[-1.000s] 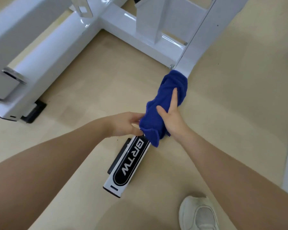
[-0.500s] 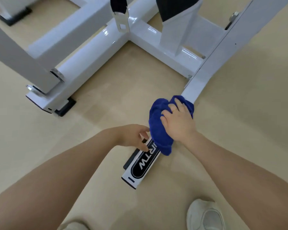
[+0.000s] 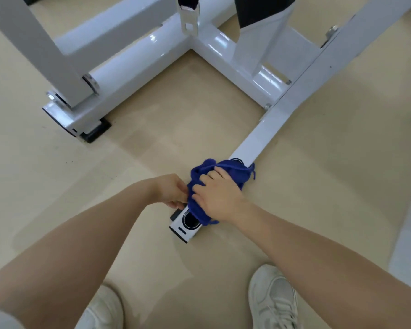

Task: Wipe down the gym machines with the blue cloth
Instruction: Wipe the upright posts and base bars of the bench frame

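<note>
Head view looks down on the white gym machine frame (image 3: pixel 301 91) standing on the beige floor (image 3: pixel 152 143). One long base bar (image 3: pixel 259 141) of the frame runs from upper right toward the person and ends in a capped tip with a dark oval label partly showing. The blue cloth (image 3: pixel 233 170) lies bunched over this bar near its end — draped across the top and hanging down the near side. The right hand (image 3: pixel 217 194) lies on top of the cloth, its fingers curled into the fabric and pressing it onto the bar, so its grip is closed on the cloth. The left hand (image 3: pixel 172 191) is at the left side of the bar, touching the cloth's edge with bent fingers; whether its grip actually holds the cloth cannot be told. Two white sneakers — the left sneaker (image 3: pixel 102 309) and the right sneaker (image 3: pixel 274 298) — stand on the floor at the bottom edge.
</note>
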Demonstrator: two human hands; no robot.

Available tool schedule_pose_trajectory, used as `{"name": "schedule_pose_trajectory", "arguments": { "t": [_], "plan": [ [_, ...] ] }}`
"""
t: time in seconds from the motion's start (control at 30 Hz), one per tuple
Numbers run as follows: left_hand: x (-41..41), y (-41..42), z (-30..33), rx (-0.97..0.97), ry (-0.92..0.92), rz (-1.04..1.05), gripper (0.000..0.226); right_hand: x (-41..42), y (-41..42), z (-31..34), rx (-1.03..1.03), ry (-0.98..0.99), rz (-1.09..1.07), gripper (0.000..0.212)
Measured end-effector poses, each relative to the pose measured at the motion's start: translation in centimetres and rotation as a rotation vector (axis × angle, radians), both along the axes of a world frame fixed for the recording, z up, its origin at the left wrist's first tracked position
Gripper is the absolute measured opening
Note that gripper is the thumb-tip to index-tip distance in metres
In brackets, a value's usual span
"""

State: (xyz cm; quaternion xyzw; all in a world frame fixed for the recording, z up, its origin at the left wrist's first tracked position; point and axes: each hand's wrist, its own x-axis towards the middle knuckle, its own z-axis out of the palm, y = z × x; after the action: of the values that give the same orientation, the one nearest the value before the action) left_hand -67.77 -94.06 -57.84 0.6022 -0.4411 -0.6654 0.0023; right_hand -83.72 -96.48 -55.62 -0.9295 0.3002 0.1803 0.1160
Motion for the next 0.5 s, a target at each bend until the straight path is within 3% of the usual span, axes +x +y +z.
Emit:
{"name": "schedule_pose_trajectory", "arguments": {
  "t": [0.1, 0.23, 0.4, 0.5],
  "plan": [
    [0.4, 0.3, 0.0, 0.019, 0.022, 0.017, 0.014, 0.2, -2.4, -0.2, 0.091, 0.078, -0.027, 0.041],
    [0.6, 0.3, 0.2, 0.045, 0.006, -0.035, 0.026, 0.1, -2.8, -0.7, -0.077, 0.148, -0.122, 0.043],
    [0.8, 0.9, 0.8, 0.076, 0.044, -0.04, 0.034, 0.4, -1.8, 0.0, 0.039, 0.031, 0.058, 0.042],
    [0.4, 1.5, 1.1, 0.028, 0.035, -0.032, 0.041, -0.5, -5.3, -0.5, -0.061, 0.084, -0.15, 0.043]
  ]
}}
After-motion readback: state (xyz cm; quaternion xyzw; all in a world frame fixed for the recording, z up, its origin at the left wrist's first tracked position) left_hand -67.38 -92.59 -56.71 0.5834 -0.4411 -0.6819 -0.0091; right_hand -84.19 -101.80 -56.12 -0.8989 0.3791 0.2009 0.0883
